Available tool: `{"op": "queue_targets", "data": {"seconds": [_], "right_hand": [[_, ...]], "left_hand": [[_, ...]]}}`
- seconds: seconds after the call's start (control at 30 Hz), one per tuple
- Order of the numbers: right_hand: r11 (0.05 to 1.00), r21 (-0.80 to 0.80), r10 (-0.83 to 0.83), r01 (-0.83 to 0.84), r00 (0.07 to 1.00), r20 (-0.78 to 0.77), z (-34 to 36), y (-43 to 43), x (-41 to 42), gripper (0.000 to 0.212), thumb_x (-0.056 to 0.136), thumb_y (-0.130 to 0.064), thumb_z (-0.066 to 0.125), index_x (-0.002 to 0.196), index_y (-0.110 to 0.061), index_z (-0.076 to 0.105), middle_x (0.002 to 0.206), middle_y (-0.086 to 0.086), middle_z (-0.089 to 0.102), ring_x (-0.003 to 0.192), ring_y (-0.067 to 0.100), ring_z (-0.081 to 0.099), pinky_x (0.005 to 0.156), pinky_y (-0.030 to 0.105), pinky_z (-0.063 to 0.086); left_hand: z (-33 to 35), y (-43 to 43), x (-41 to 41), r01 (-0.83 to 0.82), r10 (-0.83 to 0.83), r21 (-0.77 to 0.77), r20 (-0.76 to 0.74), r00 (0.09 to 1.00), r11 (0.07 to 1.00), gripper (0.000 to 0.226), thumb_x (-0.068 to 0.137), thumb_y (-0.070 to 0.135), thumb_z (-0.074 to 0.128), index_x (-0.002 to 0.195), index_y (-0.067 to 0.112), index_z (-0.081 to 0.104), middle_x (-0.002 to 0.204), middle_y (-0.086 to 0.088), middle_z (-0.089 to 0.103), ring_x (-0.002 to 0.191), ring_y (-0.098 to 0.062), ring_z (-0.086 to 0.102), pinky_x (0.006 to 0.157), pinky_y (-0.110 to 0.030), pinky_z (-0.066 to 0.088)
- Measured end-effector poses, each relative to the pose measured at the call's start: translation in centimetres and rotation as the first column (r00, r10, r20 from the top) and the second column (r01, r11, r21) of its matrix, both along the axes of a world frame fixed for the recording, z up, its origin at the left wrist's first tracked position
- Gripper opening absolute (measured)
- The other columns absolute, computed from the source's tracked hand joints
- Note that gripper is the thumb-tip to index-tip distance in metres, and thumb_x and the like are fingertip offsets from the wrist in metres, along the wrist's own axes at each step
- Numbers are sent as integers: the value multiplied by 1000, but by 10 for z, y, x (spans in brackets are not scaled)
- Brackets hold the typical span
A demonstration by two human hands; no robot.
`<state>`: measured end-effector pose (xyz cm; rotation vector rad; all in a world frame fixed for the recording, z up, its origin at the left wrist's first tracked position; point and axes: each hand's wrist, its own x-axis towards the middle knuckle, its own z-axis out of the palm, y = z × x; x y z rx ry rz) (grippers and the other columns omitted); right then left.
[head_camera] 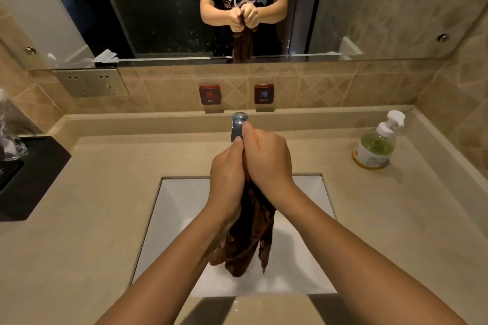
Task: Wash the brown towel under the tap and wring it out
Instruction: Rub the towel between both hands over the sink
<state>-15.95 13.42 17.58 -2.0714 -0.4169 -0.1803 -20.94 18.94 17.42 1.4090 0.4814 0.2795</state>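
Observation:
The brown towel [248,235] hangs bunched and wet over the white sink [174,198]. My left hand [227,174] and my right hand [266,161] grip its top end side by side, fingers curled round it, right in front of the chrome tap [238,124]. The lower part of the towel dangles between my forearms above the basin. Where my fingers meet the towel is hidden behind the backs of my hands. The mirror shows both fists closed on the towel.
A green soap pump bottle [376,144] stands on the beige counter [105,206] at the right. A black tray [29,177] with glassware sits at the left edge. Hot [210,94] and cold [263,93] tags hang on the tiled wall behind the tap.

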Motion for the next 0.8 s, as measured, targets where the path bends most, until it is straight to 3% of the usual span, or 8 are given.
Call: {"op": "queue_targets", "data": {"seconds": [0.13,0.2,0.33,0.5,0.57,0.67,0.8], "right_hand": [[997,-46,62,-56,987,148,-6,5,-25,53,94,-37,29,67,-5,63,68,17,64,66,34,58,59,36,41],[999,1,36,-36,993,109,-1,6,-14,52,96,-33,33,60,-4,58,61,16,60,61,32,56,56,38,40],[986,167,7,-3,1000,-24,8,-1,7,53,99,-26,39,48,-11,41,52,9,48,54,21,46,55,41,38],[997,52,60,-62,997,53,4,3,-19,50,97,-28,39,49,-15,45,55,7,50,56,23,46,50,32,28],[994,111,21,-21,1000,-1,6,2,-3,54,98,-27,40,44,-21,34,49,3,43,52,19,41,54,34,29],[974,228,19,5,994,-103,6,-4,11,56,98,-22,43,44,-19,30,45,-2,34,49,15,33,56,34,29],[992,109,55,-57,998,23,-6,2,-22,51,97,-29,41,51,-9,49,54,12,53,58,32,53,57,38,38]], "left_hand": [[6,4,5,-46,46,-28,-1,999,999,36,100,21,41,67,14,52,63,-1,53,59,-12,52,58,-28,44],[7,1,6,-19,19,-34,11,1000,999,34,100,18,42,69,12,56,64,-4,57,62,-12,57,62,-31,47],[12,1,4,17,-13,-105,32,999,994,31,96,20,48,78,6,70,63,-2,67,58,-6,65,51,-19,50],[12,4,8,-41,40,-109,-11,999,993,35,98,17,46,63,11,52,55,0,54,40,0,53,40,-13,42],[11,-1,5,-7,5,-164,-12,1000,986,32,96,19,48,68,8,61,56,0,61,51,-6,60,47,-18,46],[10,-2,2,42,-45,-121,-19,999,992,31,94,23,50,76,8,69,64,-3,67,62,-12,64,55,-22,49],[6,10,10,-21,19,-29,-64,998,999,34,96,13,48,62,7,51,55,-3,53,50,-6,54,45,-15,40]]}}
